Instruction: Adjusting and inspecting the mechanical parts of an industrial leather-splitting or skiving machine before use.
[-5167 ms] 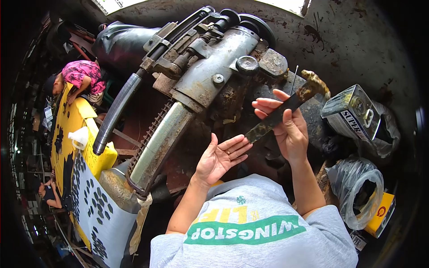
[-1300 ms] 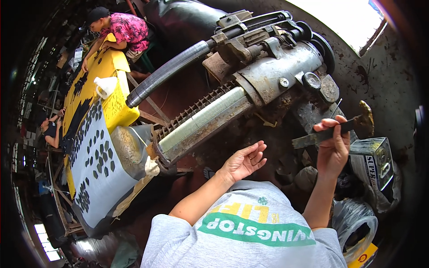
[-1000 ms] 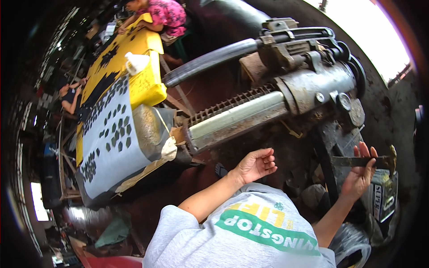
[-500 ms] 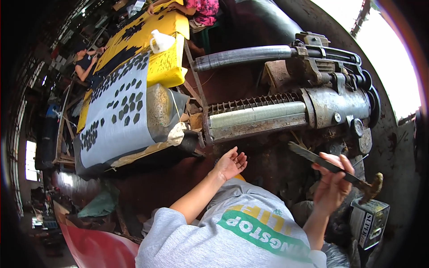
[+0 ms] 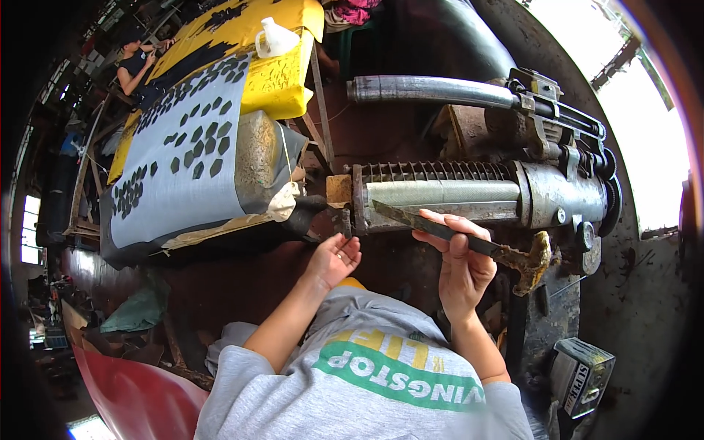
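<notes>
My right hand (image 5: 466, 268) grips a long, dark, flat bar (image 5: 429, 226) between thumb and fingers. Its narrow end points left, in front of the machine's roller (image 5: 440, 193). At the other end of the bar is a T-shaped head (image 5: 529, 262) crusted with yellow-brown stuff. My left hand (image 5: 336, 258) is held palm up with fingers loosely curled, and nothing shows in it. It is close to the left end of the machine, by a dark bracket; whether it touches cannot be made out.
The old metal machine (image 5: 561, 187) has a long upper arm (image 5: 440, 89). At left, dark hexagonal pieces (image 5: 198, 150) lie on a grey sheet (image 5: 147, 220) over a table. A white jug (image 5: 275, 38) stands on yellow material. A metal tin (image 5: 581, 376) sits lower right; people work farther back.
My right hand has moved left and up with the bar, bringing it in front of the roller. My left hand has shifted left, its fingers a little more curled. The view has turned somewhat.
</notes>
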A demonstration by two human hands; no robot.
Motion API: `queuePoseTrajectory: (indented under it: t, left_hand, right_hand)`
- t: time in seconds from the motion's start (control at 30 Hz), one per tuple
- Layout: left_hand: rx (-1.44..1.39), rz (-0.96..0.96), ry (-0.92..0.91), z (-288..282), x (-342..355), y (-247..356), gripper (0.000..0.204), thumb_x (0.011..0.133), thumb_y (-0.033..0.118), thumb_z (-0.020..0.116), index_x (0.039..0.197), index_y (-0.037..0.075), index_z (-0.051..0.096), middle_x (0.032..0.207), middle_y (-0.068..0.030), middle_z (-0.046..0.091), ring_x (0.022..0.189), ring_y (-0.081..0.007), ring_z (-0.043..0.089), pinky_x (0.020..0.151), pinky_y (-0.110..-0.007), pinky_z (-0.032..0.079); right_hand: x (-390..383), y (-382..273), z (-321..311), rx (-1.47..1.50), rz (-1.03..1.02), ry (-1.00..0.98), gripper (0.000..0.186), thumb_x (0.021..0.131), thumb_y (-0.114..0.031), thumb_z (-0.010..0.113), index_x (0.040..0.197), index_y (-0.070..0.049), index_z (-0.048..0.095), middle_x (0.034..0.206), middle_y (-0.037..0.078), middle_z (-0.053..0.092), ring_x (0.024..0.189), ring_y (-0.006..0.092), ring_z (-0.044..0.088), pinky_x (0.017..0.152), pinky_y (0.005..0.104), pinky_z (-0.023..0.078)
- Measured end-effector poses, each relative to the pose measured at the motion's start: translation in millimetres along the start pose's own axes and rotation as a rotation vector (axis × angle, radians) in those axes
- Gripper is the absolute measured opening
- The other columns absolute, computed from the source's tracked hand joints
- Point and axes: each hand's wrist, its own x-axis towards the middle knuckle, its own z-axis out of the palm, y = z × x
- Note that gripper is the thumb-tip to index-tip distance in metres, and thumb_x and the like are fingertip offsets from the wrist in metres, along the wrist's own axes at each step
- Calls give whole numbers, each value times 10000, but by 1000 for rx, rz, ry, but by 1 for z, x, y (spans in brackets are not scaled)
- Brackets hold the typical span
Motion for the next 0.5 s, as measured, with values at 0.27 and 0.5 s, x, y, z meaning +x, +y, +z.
queuePoseTrajectory:
  t: [0.27, 0.5]
  left_hand:
    - [158, 267, -27, 14, -20, 40, 263, 821, 179, 630, 1060, 94, 558, 1002, -37, 593, 911, -175, 565, 871, -340, 436]
    - [298, 511, -28, 25, -29, 56, 248, 872, 135, 578, 1107, 76, 525, 1020, -65, 596, 879, -178, 584, 831, -311, 450]
  right_hand:
    - [-4, 12, 5, -71, 12, 60, 218, 962, -87, 403, 1093, 42, 520, 1083, 162, 521, 1054, 366, 569, 802, 464, 560]
    - [-10, 19, 9, -57, 2, 108, 216, 964, -102, 402, 1100, 35, 500, 1075, 182, 526, 1047, 377, 569, 796, 475, 559]
